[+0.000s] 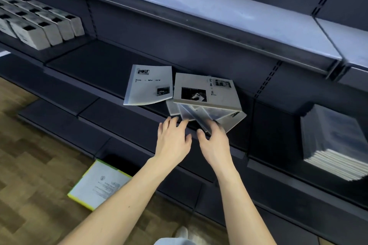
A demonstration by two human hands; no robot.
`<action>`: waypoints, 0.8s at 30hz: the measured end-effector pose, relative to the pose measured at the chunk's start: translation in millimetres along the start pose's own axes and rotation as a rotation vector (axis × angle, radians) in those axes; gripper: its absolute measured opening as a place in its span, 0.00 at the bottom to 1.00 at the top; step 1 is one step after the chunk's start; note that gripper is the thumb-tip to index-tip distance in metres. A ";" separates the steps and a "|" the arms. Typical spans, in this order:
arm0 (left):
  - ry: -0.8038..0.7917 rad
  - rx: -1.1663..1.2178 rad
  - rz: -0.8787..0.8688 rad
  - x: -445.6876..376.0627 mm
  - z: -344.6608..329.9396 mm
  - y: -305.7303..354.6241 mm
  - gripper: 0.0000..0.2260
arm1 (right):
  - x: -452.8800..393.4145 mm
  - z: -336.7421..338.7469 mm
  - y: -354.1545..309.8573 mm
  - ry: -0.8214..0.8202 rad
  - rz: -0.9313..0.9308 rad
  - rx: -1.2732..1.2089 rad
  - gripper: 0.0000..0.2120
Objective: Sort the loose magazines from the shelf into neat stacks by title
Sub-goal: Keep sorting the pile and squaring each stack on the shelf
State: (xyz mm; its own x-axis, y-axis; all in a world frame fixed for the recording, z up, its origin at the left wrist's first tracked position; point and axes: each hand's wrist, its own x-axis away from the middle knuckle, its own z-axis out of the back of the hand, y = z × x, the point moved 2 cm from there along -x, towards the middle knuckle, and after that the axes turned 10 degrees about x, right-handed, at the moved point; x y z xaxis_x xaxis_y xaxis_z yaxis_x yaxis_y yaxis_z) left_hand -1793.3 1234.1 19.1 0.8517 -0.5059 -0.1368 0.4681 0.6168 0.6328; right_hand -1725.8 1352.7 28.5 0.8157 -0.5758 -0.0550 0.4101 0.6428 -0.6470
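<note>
Grey-white paper covers, thin and soft-bound: loose magazines (207,103) in a fanned heap on the dark middle shelf (95,71), several clear-sleeved issues splayed under a top copy (205,90). A single copy (148,85) of what looks like the same title lies flat just to their left, one corner curled. Judged light and floppy, the sleeves likely slick – best squared up from both side edges, then lifted from beneath at the spine.

Left hand (173,139): fingers spread and straight, tips at the shelf's front lip by the heap, holding nothing. Right hand (214,141): fingers loosely bent over the lowest sleeved corner, touching it – no firm hold visible.

Surroundings: dark metal shelving; neat magazine stack (334,141) in the bay to the right; pale boxed volumes (39,24) upper left; yellow-edged booklet (99,183) on the wood floor (29,145)
</note>
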 end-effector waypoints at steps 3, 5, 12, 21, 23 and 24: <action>0.023 -0.007 -0.028 -21.6 -2.0 2.8 0.23 | -27.3 -0.9 6.6 0.046 -0.002 0.013 0.23; 0.030 0.006 -0.030 -35.5 -3.1 3.3 0.23 | -48.4 -4.6 11.9 0.054 -0.018 0.031 0.24; 0.000 -0.030 -0.047 -86.7 -15.7 3.2 0.26 | -113.5 -16.3 34.3 0.026 -0.133 0.254 0.35; -0.073 -0.096 -0.121 -140.2 -50.7 16.2 0.23 | -162.1 4.6 63.8 -0.119 -0.155 0.327 0.49; -0.096 -0.152 -0.151 -141.9 -59.5 13.8 0.22 | -162.4 6.1 66.1 -0.074 -0.159 0.312 0.46; -0.101 -0.165 -0.168 -142.3 -62.2 12.9 0.22 | -161.4 6.4 66.8 -0.052 -0.174 0.311 0.45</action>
State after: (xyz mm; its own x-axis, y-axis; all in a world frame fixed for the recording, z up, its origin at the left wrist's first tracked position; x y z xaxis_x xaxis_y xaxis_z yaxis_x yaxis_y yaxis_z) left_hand -1893.8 1351.6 -0.7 0.7349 -0.6619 -0.1474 0.6401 0.6053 0.4732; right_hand -1827.5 1491.8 -0.9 0.7392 -0.6688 0.0791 0.6425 0.6651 -0.3804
